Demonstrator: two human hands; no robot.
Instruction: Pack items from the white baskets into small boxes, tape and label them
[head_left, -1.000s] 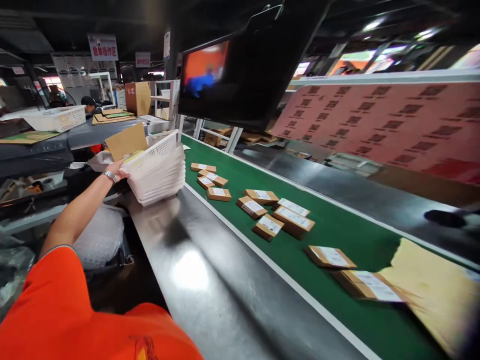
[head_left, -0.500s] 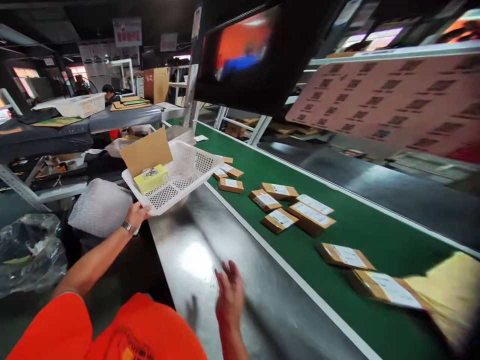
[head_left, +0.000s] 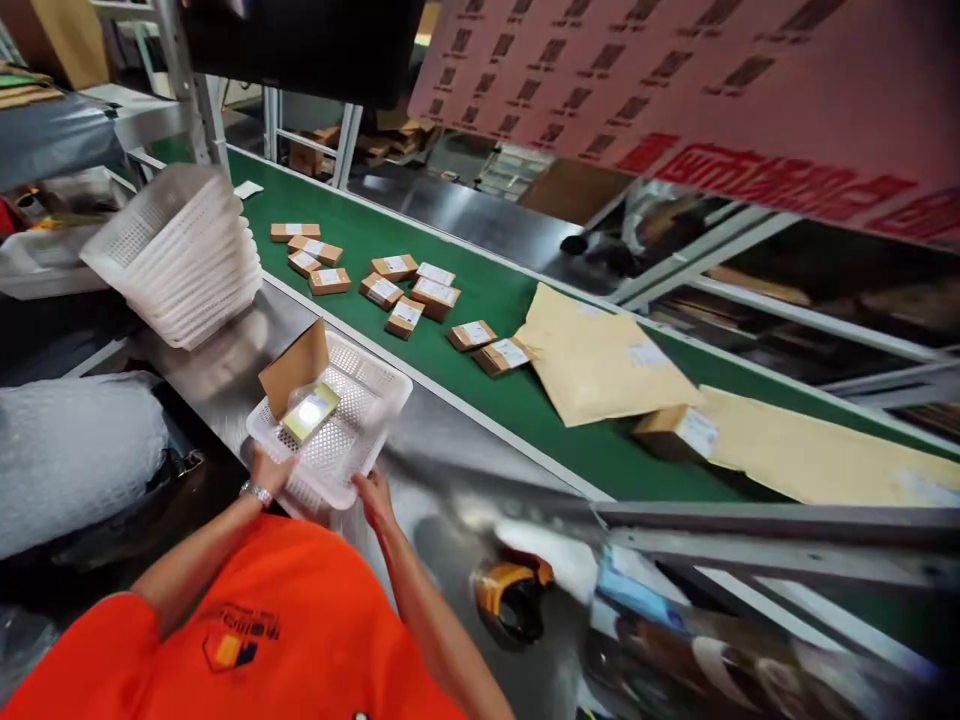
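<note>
A white plastic basket (head_left: 365, 405) is held low over the metal worktop, close to my body. My left hand (head_left: 274, 472), with a watch on its wrist, grips the near left edge. At the near right corner, my right hand (head_left: 374, 494) is closed around the rim. Inside, toward the left, lies a small yellow box (head_left: 312, 411) with glare on its clear wrapping. Behind that box a brown piece of cardboard (head_left: 297, 368) stands upright. The fingers of both hands are partly hidden by the basket.
A leaning stack of white baskets (head_left: 184, 260) stands at the left of the metal worktop (head_left: 442, 440). Beyond runs a green conveyor belt (head_left: 480, 400) with several labelled cartons and yellow padded envelopes (head_left: 600, 355). An orange-and-black tape dispenser (head_left: 514, 595) sits at right. Bubble wrap (head_left: 75, 460) lies left.
The basket has come down and toward my body, away from the stack. My right hand, open and empty before, now holds its right corner. The view has swung right.
</note>
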